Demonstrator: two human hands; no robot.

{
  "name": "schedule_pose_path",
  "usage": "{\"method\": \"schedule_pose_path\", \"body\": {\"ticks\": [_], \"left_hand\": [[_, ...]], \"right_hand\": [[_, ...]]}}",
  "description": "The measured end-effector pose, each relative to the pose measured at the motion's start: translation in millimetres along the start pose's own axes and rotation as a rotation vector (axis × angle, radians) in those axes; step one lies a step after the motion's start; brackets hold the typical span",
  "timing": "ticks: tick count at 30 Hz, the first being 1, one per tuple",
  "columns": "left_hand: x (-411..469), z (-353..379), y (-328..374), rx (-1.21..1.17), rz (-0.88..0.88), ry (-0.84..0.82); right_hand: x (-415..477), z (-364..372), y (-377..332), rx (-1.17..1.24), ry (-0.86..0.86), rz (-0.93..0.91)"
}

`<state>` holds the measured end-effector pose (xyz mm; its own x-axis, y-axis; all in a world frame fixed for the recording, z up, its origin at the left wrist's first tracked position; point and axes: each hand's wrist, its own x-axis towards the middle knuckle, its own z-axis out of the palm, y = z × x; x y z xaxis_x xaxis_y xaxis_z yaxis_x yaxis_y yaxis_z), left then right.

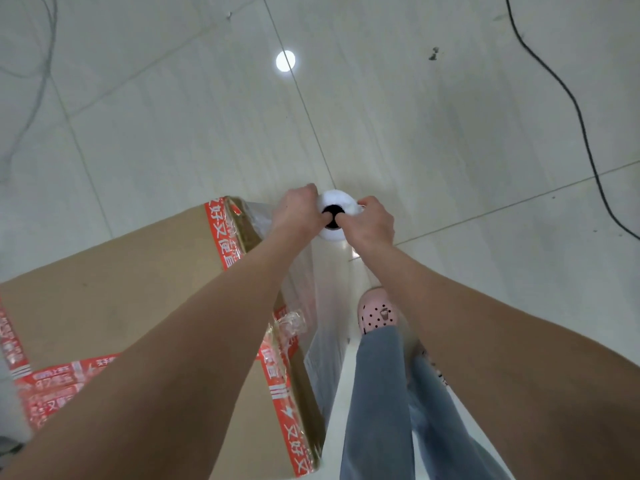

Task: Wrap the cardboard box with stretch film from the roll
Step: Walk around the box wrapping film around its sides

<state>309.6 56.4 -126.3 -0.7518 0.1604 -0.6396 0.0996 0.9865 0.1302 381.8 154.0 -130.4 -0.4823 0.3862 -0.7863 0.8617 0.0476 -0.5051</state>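
A large brown cardboard box with red printed tape fills the lower left. The white stretch film roll is held upright just past the box's far right corner, its dark core hole facing me. My left hand grips the roll's left side with the thumb in the core. My right hand grips its right side the same way. Clear film runs from the roll down along the box's right side wall.
Pale tiled floor surrounds the box. My legs in blue jeans and a pink clog stand right of the box. A black cable snakes across the floor at the right; thinner grey wires lie at the far left.
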Motion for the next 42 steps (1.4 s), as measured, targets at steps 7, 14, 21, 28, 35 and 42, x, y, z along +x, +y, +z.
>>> {"method": "schedule_pose_path", "body": {"ticks": [7,14,21,28,35,42], "left_hand": [[6.0,-9.4,17.3,0.209,0.348,0.090],[7.9,-18.9,5.7,0.055,0.118,0.091],[16.2,-39.5,-14.5,-0.095,-0.118,0.121],[21.0,-47.5,-19.6,0.045,-0.064,0.074],[26.4,-65.3,-30.5,0.237,0.236,0.019],[40.7,-62.5,-21.3,0.382,0.345,-0.011]], "right_hand": [[6.8,-6.3,-6.5,-0.173,0.012,-0.101],[9.6,-2.4,-27.0,-0.300,0.072,-0.229],[13.3,17.9,-62.4,-0.333,0.044,-0.311],[13.5,28.4,-70.2,-0.241,0.001,-0.168],[17.6,40.8,-80.5,-0.213,-0.050,-0.111],[23.7,44.5,-68.9,-0.211,-0.080,-0.034]]}}
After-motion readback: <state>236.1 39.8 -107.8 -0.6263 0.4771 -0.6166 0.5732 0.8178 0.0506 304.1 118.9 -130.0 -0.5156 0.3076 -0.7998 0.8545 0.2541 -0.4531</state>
